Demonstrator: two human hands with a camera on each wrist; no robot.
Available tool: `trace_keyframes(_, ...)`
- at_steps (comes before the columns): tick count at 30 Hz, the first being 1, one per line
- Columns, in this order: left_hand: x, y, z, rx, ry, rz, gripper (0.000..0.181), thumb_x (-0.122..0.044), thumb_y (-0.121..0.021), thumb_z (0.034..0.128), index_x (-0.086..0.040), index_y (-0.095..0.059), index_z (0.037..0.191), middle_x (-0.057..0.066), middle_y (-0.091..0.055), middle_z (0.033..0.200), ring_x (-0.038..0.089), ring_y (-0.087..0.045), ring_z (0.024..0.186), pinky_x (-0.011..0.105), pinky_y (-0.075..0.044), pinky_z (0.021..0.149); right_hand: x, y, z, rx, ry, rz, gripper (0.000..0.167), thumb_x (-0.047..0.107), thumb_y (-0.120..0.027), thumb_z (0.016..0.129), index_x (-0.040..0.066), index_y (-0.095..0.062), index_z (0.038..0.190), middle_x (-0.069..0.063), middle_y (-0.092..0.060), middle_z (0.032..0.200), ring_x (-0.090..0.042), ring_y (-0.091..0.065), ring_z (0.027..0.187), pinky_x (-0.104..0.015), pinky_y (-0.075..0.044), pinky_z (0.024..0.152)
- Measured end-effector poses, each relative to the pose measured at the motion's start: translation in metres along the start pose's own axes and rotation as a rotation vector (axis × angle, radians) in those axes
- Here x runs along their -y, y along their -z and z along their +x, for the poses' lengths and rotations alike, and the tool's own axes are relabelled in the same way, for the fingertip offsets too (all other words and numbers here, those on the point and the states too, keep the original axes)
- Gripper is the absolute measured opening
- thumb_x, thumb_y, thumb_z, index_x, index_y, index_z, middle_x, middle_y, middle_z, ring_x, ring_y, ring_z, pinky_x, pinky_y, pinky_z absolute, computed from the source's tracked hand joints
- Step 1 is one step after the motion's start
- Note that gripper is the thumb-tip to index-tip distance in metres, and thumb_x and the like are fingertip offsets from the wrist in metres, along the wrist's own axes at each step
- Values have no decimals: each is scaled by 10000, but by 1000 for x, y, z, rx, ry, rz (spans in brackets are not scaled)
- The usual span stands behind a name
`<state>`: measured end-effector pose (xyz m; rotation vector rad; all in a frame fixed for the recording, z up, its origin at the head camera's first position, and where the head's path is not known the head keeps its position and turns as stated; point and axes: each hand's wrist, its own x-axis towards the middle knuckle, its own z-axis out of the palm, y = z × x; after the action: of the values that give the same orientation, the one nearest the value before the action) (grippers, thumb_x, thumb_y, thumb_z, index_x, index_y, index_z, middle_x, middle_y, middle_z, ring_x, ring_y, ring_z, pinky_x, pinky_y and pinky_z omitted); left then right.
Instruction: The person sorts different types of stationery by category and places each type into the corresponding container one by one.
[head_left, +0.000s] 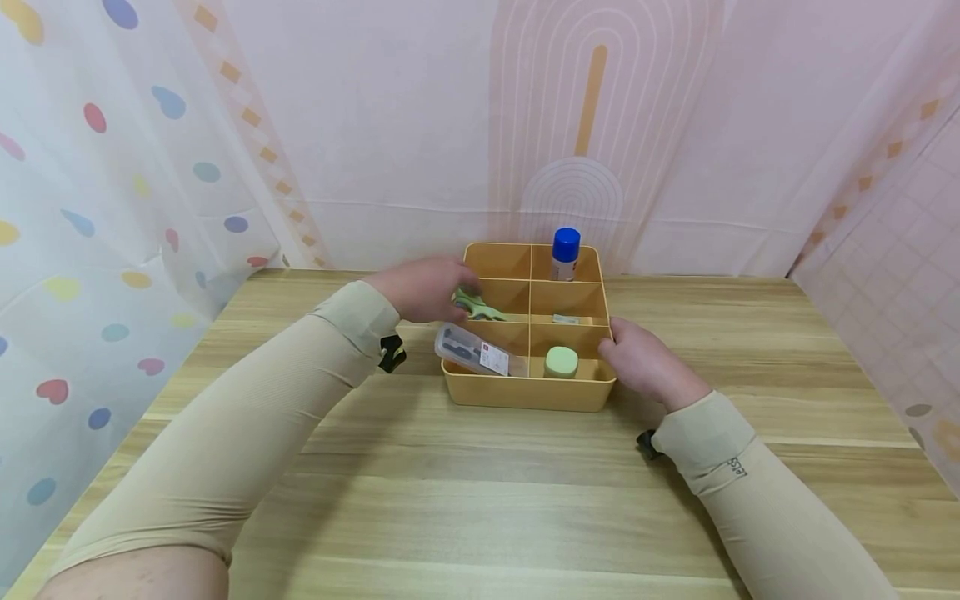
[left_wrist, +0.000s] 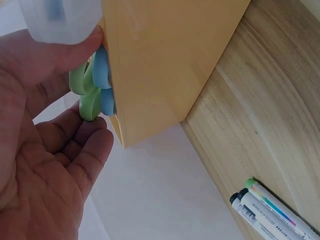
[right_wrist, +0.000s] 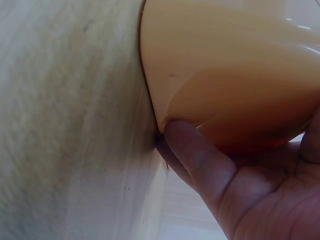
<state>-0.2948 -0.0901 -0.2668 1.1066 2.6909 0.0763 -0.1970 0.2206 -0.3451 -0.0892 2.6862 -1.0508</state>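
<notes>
Left hand (head_left: 427,287): narrow grip, thumb by the upper loop and fingers curled about the lower loop of the green-and-blue scissors (head_left: 482,308); how firmly they are held is not discernible. Scissors sit at the left middle compartment of the yellow organizer (head_left: 525,394), handles projecting past its left rim, blades hidden. Right hand (head_left: 648,360) grips the organizer near its front right corner, a fingertip low on the outer wall in the right wrist view. Nearby contents: translucent case (head_left: 472,350) tilted in the front left compartment, its raised end over the left rim; pale green rounded item (head_left: 562,362) in front right; small flat piece (head_left: 566,319) in middle right; blue-capped bottle (head_left: 566,246) upright in back right. Progress, judged from this layout: four items lie in compartments with no grip on them, so the sorting looks well along; scissors are the one piece in hand, not yet released. Direction (loading or unloading) cannot be settled from these views. Outside: markers (left_wrist: 274,206) lie on the table (head_left: 465,500), apart from the organizer, probably the remaining portion if they belong to the set.
</notes>
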Motion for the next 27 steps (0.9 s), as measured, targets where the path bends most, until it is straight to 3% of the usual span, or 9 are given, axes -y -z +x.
trace_keyframes(14,1,-1,2,-6,8,-5,458,-194,-779,921,-57,-682,1347,119,-672,1386,318,-620,1289,476,-470,1153,1,0,0,8,-6,10,569,210,-335,1063,46,-391,1605,-215,-478,1600,-347,-498,1370,-593,-383,1199)
trace_keyframes(27,-4,4,2,25,64,-20,514,-199,-789,914,-54,-650,1387,126,-675,1351,309,-629,1236,485,-487,1127,0,0,1,4,-6,13,561,206,-329,1066,38,-399,1597,-223,-481,1595,-348,-506,1351,-588,-393,1188)
